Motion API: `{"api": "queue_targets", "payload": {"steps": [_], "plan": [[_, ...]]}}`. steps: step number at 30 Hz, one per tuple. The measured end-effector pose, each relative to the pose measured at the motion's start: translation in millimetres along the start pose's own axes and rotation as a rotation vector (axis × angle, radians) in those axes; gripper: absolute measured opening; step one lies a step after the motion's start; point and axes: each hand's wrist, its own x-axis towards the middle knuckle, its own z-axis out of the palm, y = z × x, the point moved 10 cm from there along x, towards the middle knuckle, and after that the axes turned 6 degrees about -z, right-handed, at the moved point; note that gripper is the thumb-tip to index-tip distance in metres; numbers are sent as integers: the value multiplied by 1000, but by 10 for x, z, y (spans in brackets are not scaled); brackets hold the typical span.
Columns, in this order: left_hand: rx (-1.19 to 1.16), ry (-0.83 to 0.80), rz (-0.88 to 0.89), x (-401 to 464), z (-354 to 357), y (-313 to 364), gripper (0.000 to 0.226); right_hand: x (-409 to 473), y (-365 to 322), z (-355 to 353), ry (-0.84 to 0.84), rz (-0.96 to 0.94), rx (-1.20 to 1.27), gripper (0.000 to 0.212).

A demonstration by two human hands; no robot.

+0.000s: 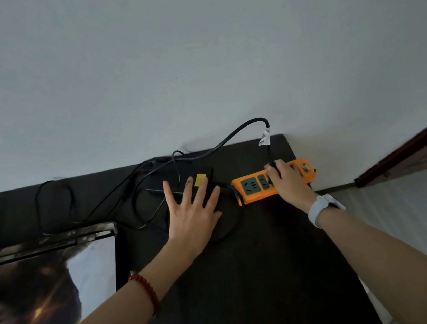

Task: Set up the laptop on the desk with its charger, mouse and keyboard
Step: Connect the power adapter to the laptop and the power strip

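Note:
On the black desk [261,277] lies an orange power strip [253,185] with green sockets, near the back right corner. My right hand [287,179] grips a black plug at the strip's middle sockets; its cable [221,144] with a white tag arcs up and back to the left. My left hand [192,210] lies flat with spread fingers on the black charger brick [207,178], which bears a yellow label. The laptop [46,276] sits at the left with its lid open, screen lit. Thin black cables [56,208] loop behind it. No mouse or keyboard is in view.
A pale wall [194,56] rises right behind the desk. To the right stands a dark wooden door or frame [407,148] over a light floor [415,217]. The desk's right edge runs close past my right forearm.

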Motion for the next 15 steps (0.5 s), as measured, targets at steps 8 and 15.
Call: {"api": "queue_targets", "payload": {"steps": [8,15], "plan": [[133,-163,222,-397,482,181,55,-234,132,-62,35,30,11,32],[59,34,93,-57,176,152,42,-512,238,-115,153,111,28,24]]}}
